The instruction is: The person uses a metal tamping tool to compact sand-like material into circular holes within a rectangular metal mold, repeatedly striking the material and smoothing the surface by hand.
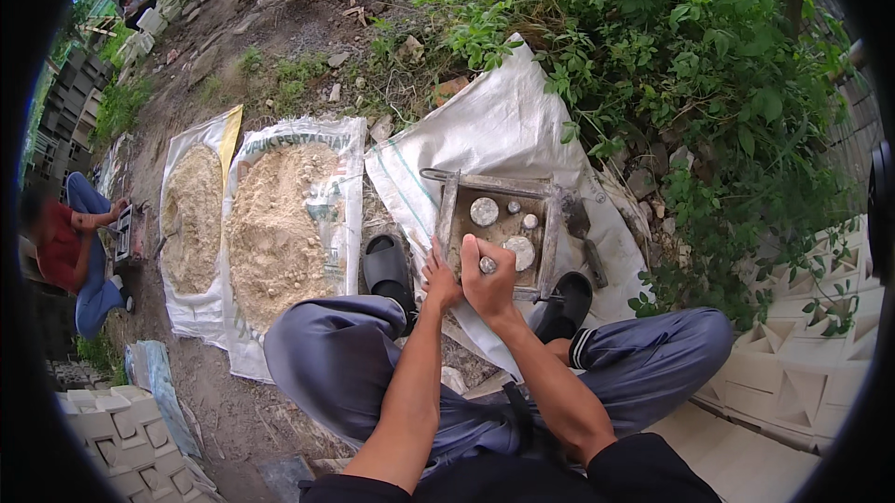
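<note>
On a white woven sack [415, 167] stands a square wooden mould frame [499, 184], dusted with sandy material. Inside it are a pale round disc [484, 212], a second pale disc [519, 251] and small round-topped knobs [530, 221]. My right hand [489, 279] is closed in a fist over the frame's near left part, around a grey round-headed peg [488, 265]; its lower end is hidden. My left hand [441, 279] rests against the frame's left side, fingers spread. A trowel [587, 237] lies just right of the frame.
Sandy powder [280, 214] is heaped on a printed sack to the left, with another powder heap [194, 214] beyond it. A person in red [65, 242] sits at the far left. Leafy plants [671, 55] border the right. Pale moulded blocks [792, 354] are stacked right.
</note>
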Available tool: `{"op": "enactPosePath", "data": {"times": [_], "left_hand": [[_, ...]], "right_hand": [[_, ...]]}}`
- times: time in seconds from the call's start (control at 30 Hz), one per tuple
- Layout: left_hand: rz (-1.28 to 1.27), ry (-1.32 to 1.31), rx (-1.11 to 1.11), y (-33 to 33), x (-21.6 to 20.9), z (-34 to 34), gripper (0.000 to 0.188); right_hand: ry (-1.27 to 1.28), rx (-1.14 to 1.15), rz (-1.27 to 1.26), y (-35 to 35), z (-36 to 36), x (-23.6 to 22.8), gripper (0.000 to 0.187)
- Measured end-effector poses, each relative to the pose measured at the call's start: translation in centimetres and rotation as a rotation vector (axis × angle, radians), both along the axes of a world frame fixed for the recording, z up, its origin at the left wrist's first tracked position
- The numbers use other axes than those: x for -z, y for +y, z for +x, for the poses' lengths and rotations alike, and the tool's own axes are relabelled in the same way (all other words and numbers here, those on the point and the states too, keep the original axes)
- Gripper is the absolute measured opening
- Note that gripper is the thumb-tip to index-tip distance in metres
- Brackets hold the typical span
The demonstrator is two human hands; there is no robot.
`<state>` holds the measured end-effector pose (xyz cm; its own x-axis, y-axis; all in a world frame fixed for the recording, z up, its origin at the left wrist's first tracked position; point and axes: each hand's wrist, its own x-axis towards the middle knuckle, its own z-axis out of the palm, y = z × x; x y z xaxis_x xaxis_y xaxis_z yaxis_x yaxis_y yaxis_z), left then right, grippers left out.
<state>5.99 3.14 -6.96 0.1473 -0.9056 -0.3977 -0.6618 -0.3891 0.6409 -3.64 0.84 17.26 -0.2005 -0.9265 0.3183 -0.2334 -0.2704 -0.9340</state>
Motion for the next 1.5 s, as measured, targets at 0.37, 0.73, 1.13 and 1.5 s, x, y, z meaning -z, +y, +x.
{"op": "enactPosePath", "data": {"times": [0.37, 0.73, 1.13, 1.5], "left_hand": [[0.201, 0.044, -0.040, -1.4, -5.3, -1.5, 0.150], [0.170, 0.065, 0.010, -2.1, -7.6, -2.2, 0.158], [0.102, 0.007, 0.047, -1.9, -6.4, -1.9, 0.159], [0.164, 0.004, 0.024, -1.8, -7.4, -1.8, 0.161]], "right_hand": [[-0.203, 0.074, 0.074, -1.7, -3.6, -1.3, 0.040], [-0.164, 0.248, -0.265, 2.7, -9.8, 6.3, 0.024], [-0.249, 0.187, 0.160, 2.0, -12.5, 4.2, 0.040], [-0.090, 0.155, 0.140, 1.3, -12.0, 3.4, 0.037]]}}
